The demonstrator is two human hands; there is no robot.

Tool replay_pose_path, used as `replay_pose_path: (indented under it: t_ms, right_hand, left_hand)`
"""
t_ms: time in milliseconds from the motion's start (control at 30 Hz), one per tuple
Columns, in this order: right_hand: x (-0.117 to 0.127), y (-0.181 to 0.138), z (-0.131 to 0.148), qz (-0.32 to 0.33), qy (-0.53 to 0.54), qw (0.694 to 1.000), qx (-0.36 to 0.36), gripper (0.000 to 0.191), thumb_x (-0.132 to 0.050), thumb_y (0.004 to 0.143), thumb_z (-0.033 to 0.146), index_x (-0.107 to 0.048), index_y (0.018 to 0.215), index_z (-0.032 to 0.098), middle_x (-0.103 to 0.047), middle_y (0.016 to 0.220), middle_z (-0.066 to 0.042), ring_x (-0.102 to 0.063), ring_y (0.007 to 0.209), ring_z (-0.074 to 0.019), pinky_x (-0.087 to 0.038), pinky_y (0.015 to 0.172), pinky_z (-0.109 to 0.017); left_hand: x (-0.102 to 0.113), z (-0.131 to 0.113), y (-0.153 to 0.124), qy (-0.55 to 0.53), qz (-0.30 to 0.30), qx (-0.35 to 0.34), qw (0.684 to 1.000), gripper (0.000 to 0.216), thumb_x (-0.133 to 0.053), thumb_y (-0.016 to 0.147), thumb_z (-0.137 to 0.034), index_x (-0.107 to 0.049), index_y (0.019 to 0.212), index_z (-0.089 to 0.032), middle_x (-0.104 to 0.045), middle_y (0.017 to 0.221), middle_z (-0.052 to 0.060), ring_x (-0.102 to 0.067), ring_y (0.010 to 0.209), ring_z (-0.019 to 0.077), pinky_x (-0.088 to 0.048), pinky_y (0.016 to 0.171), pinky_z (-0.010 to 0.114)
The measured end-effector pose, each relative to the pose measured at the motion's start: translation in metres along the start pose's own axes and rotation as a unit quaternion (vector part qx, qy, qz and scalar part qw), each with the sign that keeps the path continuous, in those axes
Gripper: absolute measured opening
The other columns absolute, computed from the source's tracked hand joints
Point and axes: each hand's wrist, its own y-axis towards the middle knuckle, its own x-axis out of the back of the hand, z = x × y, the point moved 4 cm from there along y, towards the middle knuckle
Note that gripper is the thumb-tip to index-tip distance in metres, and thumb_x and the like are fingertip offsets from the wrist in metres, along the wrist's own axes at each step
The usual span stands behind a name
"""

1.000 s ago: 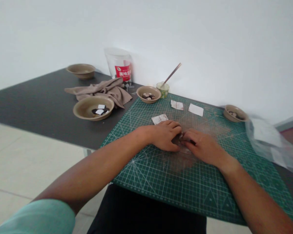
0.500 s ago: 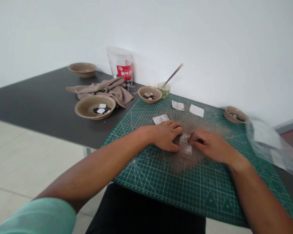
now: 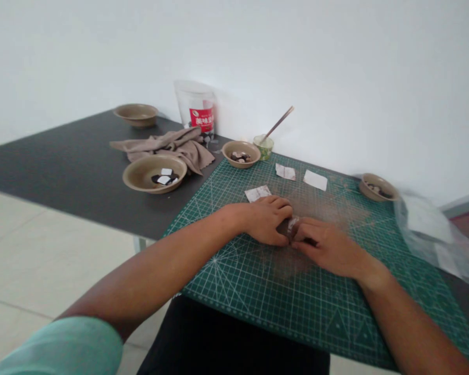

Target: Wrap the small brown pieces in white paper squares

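A whitish, brown-smudged square of paper [image 3: 292,224] lies on the green cutting mat [image 3: 234,291], mostly covered by both hands. My left hand [image 3: 268,219] rests palm down at its left edge, thumb held apart from the fingers. Over its right part is my right hand [image 3: 328,242], fingers pinched together; what they hold is hidden. Just beyond the left fingers lies another smudged paper square [image 3: 257,193]. Farther back are a creased paper square [image 3: 285,172] and a plainer white one [image 3: 315,180].
Left on the dark table [image 3: 62,172] are a bowl [image 3: 135,179] with black and white pieces, a brown cloth [image 3: 175,143], an empty-looking bowl [image 3: 136,115] and a clear tub [image 3: 195,107]. Behind the mat stand a bowl [image 3: 241,163] and a cup [image 3: 266,151] with sticks. A bowl [image 3: 378,194] and plastic bag [image 3: 430,229] are right.
My right hand has moved left and slightly nearer, now covering much of the paper and close to my left thumb. My left hand stays almost in place.
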Motion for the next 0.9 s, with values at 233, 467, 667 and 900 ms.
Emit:
replay_pose_path:
  t_ms: [233,467,667,900]
  right_hand:
    - [0.007,-0.003,-0.012,-0.023,-0.015,0.998,-0.051,0.01,-0.057,0.093,0.024,-0.062,0.084,0.021,-0.062,0.085,-0.003,-0.058,0.077,-0.018,-0.044,0.07,-0.031]
    - [0.006,0.004,-0.015,-0.059,-0.025,0.997,-0.043,0.011,-0.054,0.094,0.022,-0.061,0.085,0.021,-0.063,0.091,-0.004,-0.058,0.084,-0.0195,-0.044,0.075,-0.033]
    - [0.006,-0.003,-0.011,0.015,0.028,0.999,-0.011,0.012,-0.057,0.093,0.022,-0.061,0.082,0.021,-0.063,0.086,-0.002,-0.058,0.08,-0.0175,-0.044,0.072,-0.031]
    - [0.011,-0.001,-0.018,-0.046,-0.025,0.997,-0.06,0.011,-0.057,0.093,0.026,-0.061,0.084,0.02,-0.062,0.086,-0.004,-0.057,0.079,-0.0187,-0.042,0.071,-0.032]
  left_hand:
    - [-0.001,0.001,0.0,-0.002,-0.002,0.01,1.0,0.061,-0.055,0.084,-0.058,-0.048,0.129,-0.017,-0.039,0.152,0.014,-0.033,0.142,0.032,-0.027,0.117,0.042]
    - [0.0,0.0,0.0,0.002,-0.004,0.007,1.0,0.06,-0.055,0.085,-0.056,-0.049,0.128,-0.015,-0.04,0.151,0.017,-0.033,0.141,0.0336,-0.027,0.117,0.043]
    - [0.0,0.0,0.0,-0.006,0.008,0.005,1.0,0.062,-0.055,0.084,-0.058,-0.048,0.129,-0.016,-0.039,0.152,0.016,-0.033,0.141,0.0342,-0.029,0.115,0.046]
    - [-0.001,0.001,0.0,-0.001,-0.003,0.009,1.0,0.059,-0.055,0.085,-0.056,-0.048,0.129,-0.016,-0.04,0.151,0.015,-0.033,0.142,0.033,-0.028,0.116,0.043]
